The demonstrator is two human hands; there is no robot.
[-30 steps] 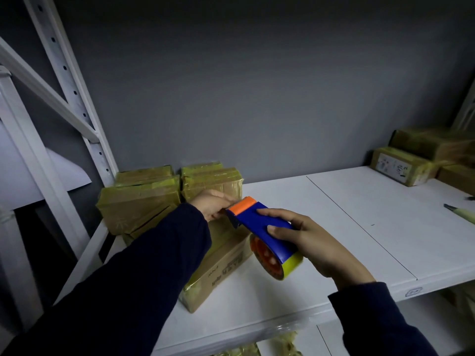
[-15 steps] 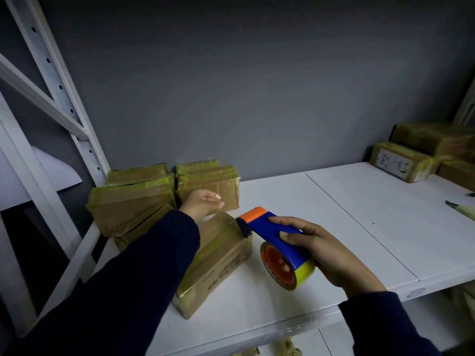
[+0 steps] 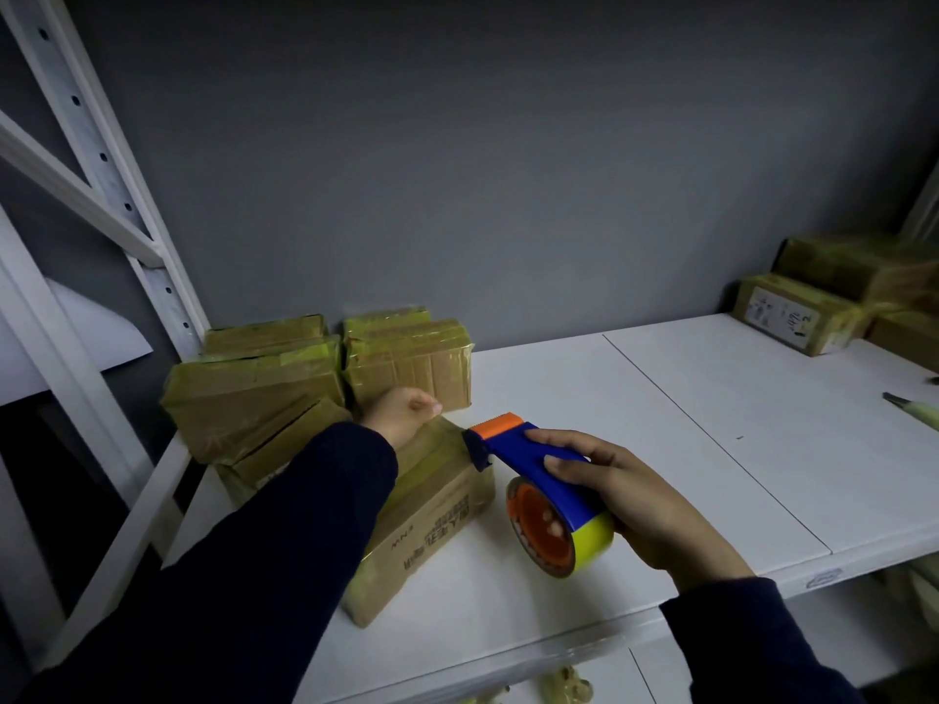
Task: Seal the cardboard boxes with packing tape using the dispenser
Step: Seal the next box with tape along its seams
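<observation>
A tape dispenser [image 3: 513, 449] with a blue body, an orange toothed nose and an orange hub is held low over a white shelf [image 3: 660, 424]. A tape roll [image 3: 589, 546] of yellow-green tape is carried on the hub. The dispenser is gripped by the right hand [image 3: 630, 492]: the thumb is laid along the blue body, and fingertips can be seen through the hub's opening. The nose is set against the far right top edge of a cardboard box [image 3: 437, 505].

This box is brown, its top is covered in glossy yellowish tape, and dark printing is seen on its right side. It is laid flat and slantwise near the shelf's front edge, just left of the roll. Its far end is covered by the left hand [image 3: 401, 411], whose fingers are curled; whether anything is pinched under them cannot be told. Much of the box's left side is hidden by the dark sleeve [image 3: 284, 541].

Taped stacked boxes [image 3: 254, 388] are piled just behind the left hand, against the grey wall [image 3: 457, 170] and beside a white perforated upright [image 3: 101, 160]. Further boxes [image 3: 797, 312] are placed well apart at the shelf's far right, with a pale pen-like object [image 3: 914, 406] near them.
</observation>
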